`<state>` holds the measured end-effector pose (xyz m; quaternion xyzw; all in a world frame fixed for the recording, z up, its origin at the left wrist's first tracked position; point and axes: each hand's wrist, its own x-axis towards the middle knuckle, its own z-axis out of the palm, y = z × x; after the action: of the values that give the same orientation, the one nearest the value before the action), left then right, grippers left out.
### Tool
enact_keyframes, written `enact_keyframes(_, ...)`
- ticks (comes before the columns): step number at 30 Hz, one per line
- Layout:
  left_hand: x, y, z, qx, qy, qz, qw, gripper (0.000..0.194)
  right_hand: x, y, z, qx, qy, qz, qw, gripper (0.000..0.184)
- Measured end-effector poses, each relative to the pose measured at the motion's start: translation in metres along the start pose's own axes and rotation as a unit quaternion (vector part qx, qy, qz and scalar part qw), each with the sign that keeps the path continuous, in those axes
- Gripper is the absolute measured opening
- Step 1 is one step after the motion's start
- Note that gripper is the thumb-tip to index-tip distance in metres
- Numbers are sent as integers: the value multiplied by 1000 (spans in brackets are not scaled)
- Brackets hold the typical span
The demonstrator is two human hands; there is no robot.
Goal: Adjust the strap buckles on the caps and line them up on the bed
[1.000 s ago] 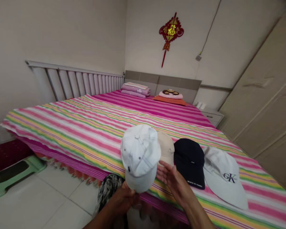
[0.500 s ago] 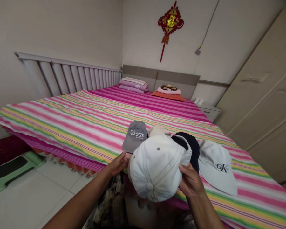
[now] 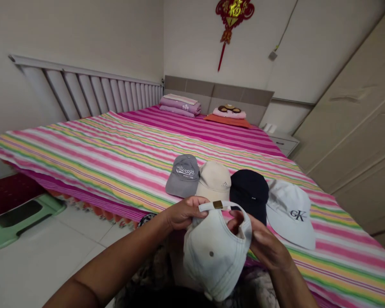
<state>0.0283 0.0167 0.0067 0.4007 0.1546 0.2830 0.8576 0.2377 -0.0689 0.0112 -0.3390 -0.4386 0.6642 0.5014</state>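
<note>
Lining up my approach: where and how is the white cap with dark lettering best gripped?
I'd pinch the brim of the white lettered cap from the near right: it lies crown up, its broad, thin brim faces you, and that side is free, while its left adjoins the black cap.

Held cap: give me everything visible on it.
The white cap looks like soft cloth, with stitched seams, a small eyelet and a button at the crown's top. It is held in the air, back opening up and crown top down. An adjuster strap with a brass-coloured buckle spans the opening. The left hand grips the strap's left end; the right hand holds the other side, fingers showing through the opening. The brim can't be made out.
</note>
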Motion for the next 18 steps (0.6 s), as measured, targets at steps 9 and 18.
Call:
enact_keyframes(9, -3, -4, 19, 52, 6, -35, 998, 27, 11, -1, 21, -116, 31, 2, 993, 23)
enact_keyframes(18, -2, -10, 27, 23, 89, -36, 995, 27, 7, -1, 27, -106, 53, -24, 993, 29)
